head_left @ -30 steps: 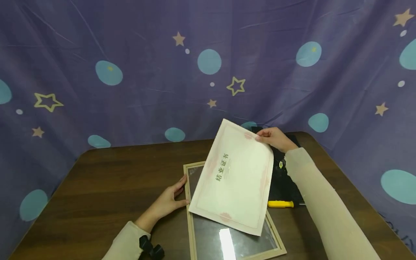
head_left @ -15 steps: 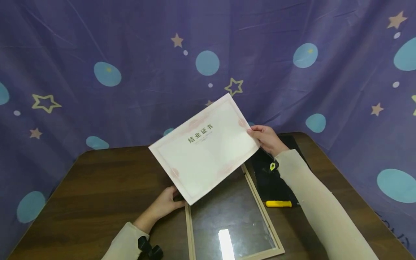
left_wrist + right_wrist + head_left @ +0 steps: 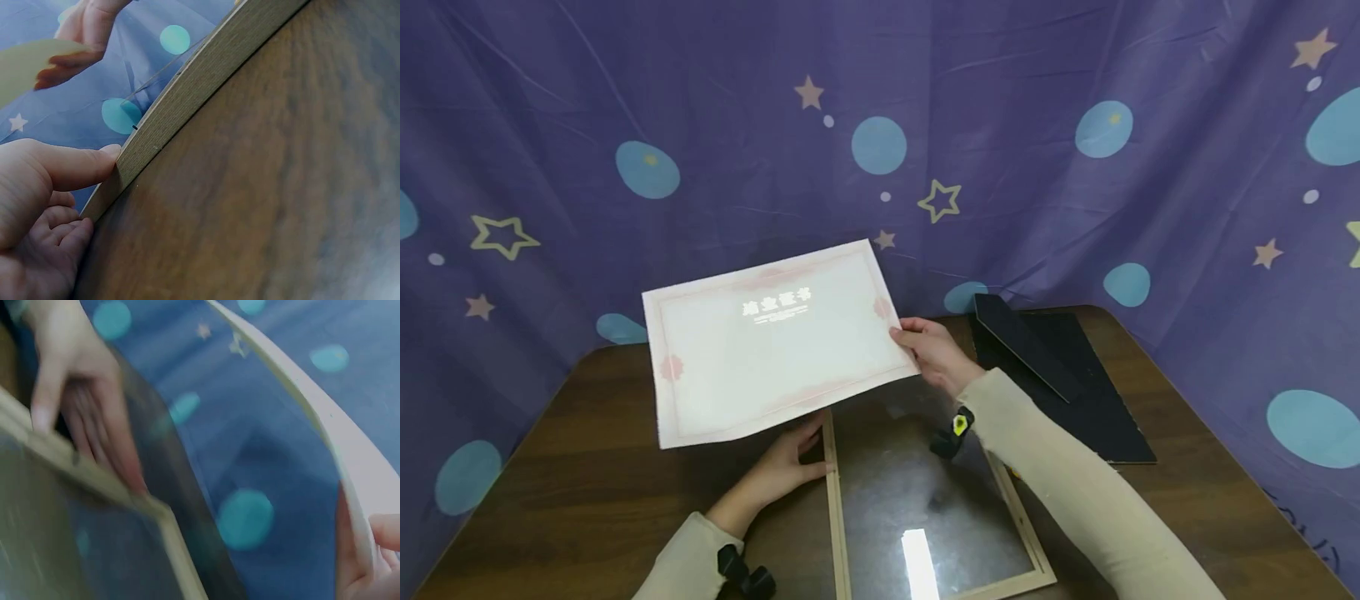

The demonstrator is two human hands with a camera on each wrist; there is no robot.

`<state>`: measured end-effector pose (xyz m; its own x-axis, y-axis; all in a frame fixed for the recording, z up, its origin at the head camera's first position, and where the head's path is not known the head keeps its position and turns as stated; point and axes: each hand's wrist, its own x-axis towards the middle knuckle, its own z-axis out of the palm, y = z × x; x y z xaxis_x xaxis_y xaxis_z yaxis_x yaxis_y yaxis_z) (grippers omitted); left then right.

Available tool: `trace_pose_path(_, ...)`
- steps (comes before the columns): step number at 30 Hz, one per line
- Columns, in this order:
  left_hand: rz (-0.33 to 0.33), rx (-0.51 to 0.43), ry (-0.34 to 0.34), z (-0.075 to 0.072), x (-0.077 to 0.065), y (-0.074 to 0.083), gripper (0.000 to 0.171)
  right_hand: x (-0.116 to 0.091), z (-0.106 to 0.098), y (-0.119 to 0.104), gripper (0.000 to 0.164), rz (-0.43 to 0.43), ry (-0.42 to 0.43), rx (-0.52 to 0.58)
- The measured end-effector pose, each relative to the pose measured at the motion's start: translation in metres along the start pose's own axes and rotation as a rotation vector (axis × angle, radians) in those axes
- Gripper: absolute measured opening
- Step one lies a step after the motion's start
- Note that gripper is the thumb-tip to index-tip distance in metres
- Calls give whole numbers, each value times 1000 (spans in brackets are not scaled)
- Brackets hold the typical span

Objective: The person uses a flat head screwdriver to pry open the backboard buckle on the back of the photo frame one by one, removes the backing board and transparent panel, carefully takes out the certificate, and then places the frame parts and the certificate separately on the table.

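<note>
A white certificate (image 3: 775, 367) with a pale pink border hangs tilted in the air left of centre. At its right edge, my right hand (image 3: 936, 354) pinches it between thumb and fingers. The sheet bows in the right wrist view, where the thumb and fingers (image 3: 384, 531) lie on its two faces. Below it, a light wooden picture frame (image 3: 837, 517) with a clear pane lies on the table. My left hand (image 3: 778, 467) rests against the frame's left side, thumb and fingertips touching it. The certificate hides the frame's far left corner.
A black backing board (image 3: 1105, 400) with a hinged stand leg (image 3: 1022, 342) lies at the right of the brown wooden table (image 3: 550, 483). The right sleeve covers most of a yellow-handled tool (image 3: 1015, 472). A blue patterned curtain (image 3: 737, 125) hangs behind.
My right hand has carried the certificate left and turned it from upright to crosswise, off the frame, uncovering the pane and backing board. My left hand has stayed at the frame's side.
</note>
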<state>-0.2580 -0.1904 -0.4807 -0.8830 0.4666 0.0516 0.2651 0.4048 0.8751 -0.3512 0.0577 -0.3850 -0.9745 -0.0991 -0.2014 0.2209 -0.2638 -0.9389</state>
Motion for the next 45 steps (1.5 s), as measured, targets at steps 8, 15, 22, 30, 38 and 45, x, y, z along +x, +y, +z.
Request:
trace_pose_path(8,77,4,10,-2,2,-2,81,-9,63,28,12,59,-72,52)
trace_pose_path(15,49,-21,34,-3,0,0,78,-11,106,52,12,99,-107,104)
trace_pose_path(22,93,-35,33,-1,0,1,77,-5,126,60,9,124,-71,130)
trace_pose_path(30,133,-56,33,-2,-1,2,79,1,136,64,15,151,-57,89)
trace_pose_path(38,194,-128,34,1,-1,-2,57,-3,151,73,22,139,-75,3)
trace_pose_path(45,258,-70,45,1,-3,-3,37,-6,165,76,16,145,-76,-8)
